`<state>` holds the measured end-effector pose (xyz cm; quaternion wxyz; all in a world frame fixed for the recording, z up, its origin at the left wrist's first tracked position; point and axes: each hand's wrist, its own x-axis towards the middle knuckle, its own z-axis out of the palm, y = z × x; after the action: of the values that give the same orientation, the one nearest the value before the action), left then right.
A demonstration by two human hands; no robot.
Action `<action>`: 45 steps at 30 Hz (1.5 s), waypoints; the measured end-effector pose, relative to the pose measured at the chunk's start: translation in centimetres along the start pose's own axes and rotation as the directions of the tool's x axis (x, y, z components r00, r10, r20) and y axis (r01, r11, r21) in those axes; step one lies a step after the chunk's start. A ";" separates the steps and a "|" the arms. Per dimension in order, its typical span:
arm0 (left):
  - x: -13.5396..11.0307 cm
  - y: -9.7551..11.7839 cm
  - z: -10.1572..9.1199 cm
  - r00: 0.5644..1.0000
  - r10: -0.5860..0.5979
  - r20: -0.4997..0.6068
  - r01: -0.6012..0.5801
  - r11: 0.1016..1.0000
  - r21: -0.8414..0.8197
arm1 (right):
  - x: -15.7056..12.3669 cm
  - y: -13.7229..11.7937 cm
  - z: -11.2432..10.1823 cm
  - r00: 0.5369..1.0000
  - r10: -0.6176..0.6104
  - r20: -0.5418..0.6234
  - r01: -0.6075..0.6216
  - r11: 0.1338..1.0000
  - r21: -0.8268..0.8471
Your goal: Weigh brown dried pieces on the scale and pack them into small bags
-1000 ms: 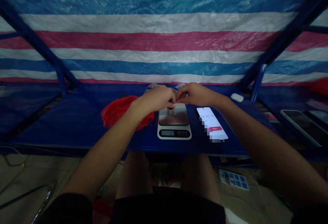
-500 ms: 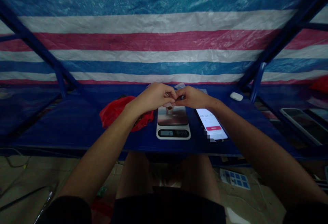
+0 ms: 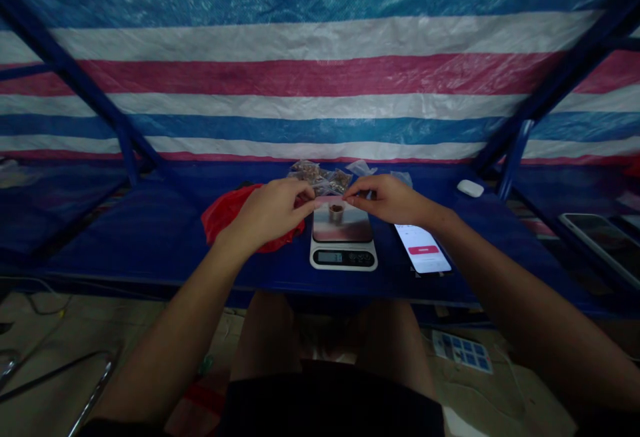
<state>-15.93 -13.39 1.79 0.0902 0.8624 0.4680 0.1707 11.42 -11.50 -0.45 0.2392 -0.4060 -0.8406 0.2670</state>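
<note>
A small pale cup (image 3: 337, 213) with brown contents stands upright on the metal plate of a white kitchen scale (image 3: 343, 257). To the cup's left is my left hand (image 3: 280, 210), its thumb and forefinger slightly apart with nothing visible between them. My right hand (image 3: 393, 198) hovers above the plate's right side, thumb and forefinger tips close together. Whatever those tips may hold is too small to make out. Just behind both hands lie clear bags of brown bits (image 3: 307, 171). A red plastic bag (image 3: 220, 217) sits partly behind my left hand.
A lit phone (image 3: 425, 250) lies right of the scale, partly under my right wrist. Farther right are a white earbud case (image 3: 470, 188) and another device (image 3: 595, 240). Blue metal posts (image 3: 515, 157) flank the blue table (image 3: 150, 250); a striped tarp (image 3: 320, 77) hangs behind.
My hands, fingertips together over the cup before, have moved apart to either side of it. The cup and the bags behind show more plainly. The view has shifted slightly.
</note>
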 end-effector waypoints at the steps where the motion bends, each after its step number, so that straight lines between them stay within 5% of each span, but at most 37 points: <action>1: -1.0 -0.3 -0.1 0.998 -0.063 0.023 0.062 0.996 0.057 | -0.2 -0.4 0.2 1.000 -0.005 0.008 0.005 1.000 0.005; 6: -3.3 -2.0 0.2 0.973 -0.220 0.072 0.210 0.970 0.124 | -0.6 -2.8 2.3 0.988 -0.142 0.058 0.145 0.988 -0.052; 13: -2.9 -4.0 -0.5 0.989 -0.131 0.073 0.131 0.991 0.007 | 2.1 -4.5 6.7 0.959 -0.262 0.105 0.282 0.898 -0.338; 20: -2.6 -4.4 -4.1 0.982 -0.154 -0.108 0.148 0.987 -0.062 | 4.4 -4.3 7.0 0.974 -0.211 -0.080 0.204 0.975 -0.087; 25: -2.5 -4.2 -3.6 0.978 -0.147 -0.149 0.129 0.983 -0.129 | 4.4 -4.7 6.5 0.949 -0.201 -0.242 0.212 0.977 0.021; 33: -4.9 -3.9 -2.7 0.980 -0.194 -0.046 0.188 0.976 -0.109 | 3.5 -4.8 7.6 0.958 -0.262 0.119 0.272 0.959 -0.076; 39: -6.0 -5.6 -1.5 0.972 -0.077 0.222 0.064 0.996 0.063 | 2.1 -5.7 7.7 0.908 -0.285 0.307 0.343 0.926 -0.157; 45: -6.3 -7.2 -1.8 0.952 -0.231 0.201 0.163 0.938 0.306 | 2.3 -6.4 6.9 0.918 -0.278 0.284 0.364 0.873 -0.324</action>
<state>-25.33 -14.74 -0.15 0.0358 0.8287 0.5584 -0.0114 2.38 -14.78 -1.04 0.1014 -0.2641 -0.9534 0.1050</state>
